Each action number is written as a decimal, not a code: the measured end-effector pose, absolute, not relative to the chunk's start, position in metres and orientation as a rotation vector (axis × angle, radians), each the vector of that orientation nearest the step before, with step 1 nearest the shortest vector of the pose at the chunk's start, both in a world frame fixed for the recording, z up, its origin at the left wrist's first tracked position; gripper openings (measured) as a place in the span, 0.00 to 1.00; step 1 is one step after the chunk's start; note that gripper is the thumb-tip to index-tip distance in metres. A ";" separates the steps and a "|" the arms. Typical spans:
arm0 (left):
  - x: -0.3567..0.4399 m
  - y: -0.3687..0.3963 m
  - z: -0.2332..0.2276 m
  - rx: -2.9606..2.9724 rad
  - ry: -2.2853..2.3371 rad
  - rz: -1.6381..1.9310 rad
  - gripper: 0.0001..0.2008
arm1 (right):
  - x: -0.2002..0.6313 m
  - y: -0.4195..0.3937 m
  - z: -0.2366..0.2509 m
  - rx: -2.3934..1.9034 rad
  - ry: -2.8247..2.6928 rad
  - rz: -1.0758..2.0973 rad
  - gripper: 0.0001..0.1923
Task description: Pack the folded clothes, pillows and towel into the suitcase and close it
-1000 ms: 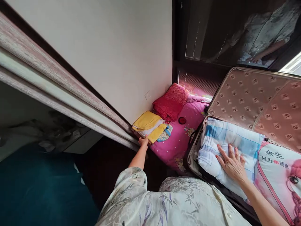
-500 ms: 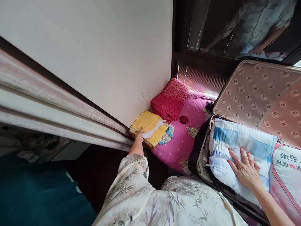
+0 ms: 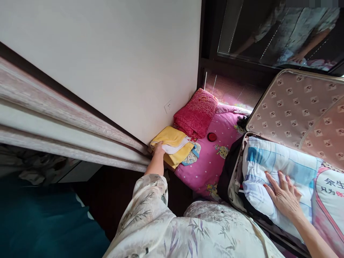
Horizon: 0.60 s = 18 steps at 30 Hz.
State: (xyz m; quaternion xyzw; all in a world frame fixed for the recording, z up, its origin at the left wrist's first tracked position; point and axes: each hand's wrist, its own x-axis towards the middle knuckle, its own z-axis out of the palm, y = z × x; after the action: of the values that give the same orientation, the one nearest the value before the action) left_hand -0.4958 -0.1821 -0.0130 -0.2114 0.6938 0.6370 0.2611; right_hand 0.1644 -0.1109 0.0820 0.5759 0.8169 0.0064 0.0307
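My left hand (image 3: 159, 149) grips the near left edge of a folded yellow towel (image 3: 172, 137), thumb on top and the other fingers hidden beneath the cloth. A white layer or border shows between the towel's folds. My right hand (image 3: 285, 196) lies open with fingers spread, pressing on a folded blue-and-white checked cloth bundle (image 3: 282, 152). That bundle sits inside an open suitcase (image 3: 231, 191). Beside it in the case is a pink-and-white item with printed characters (image 3: 329, 215). A light-blue patterned cloth piece (image 3: 192, 157) pokes out past the towel.
A folded red patterned cloth (image 3: 197, 114) and a small round red-and-black object (image 3: 212, 137) rest on a pink polka-dot mat (image 3: 199, 175). The suitcase lid (image 3: 292, 104) stands open against the dark window. To the left are a white wall (image 3: 107, 64) and curtains (image 3: 67, 136).
The near-left edge of the yellow towel is raised a little, and my left thumb sits further in under a fold. My right hand stays on the checked bundle. The view has shifted slightly.
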 end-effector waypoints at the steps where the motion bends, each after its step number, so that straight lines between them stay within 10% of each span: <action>1: -0.496 -0.177 -0.008 -0.560 1.833 1.737 0.10 | 0.164 -0.111 0.082 1.782 2.515 0.010 0.36; 13: -0.439 -0.137 0.065 -0.252 1.488 1.892 0.23 | 0.094 -0.098 0.148 1.749 2.838 0.028 0.34; 18: -0.394 -0.146 0.080 -0.133 1.520 1.900 0.21 | -0.033 -0.084 0.174 1.295 3.017 -0.508 0.44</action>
State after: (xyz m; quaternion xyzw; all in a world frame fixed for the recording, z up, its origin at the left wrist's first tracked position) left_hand -0.3941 -0.1456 0.0796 -0.0512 0.5855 0.7317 0.3452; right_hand -0.0335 -0.0843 0.1740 0.3882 0.9044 -0.1522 -0.0901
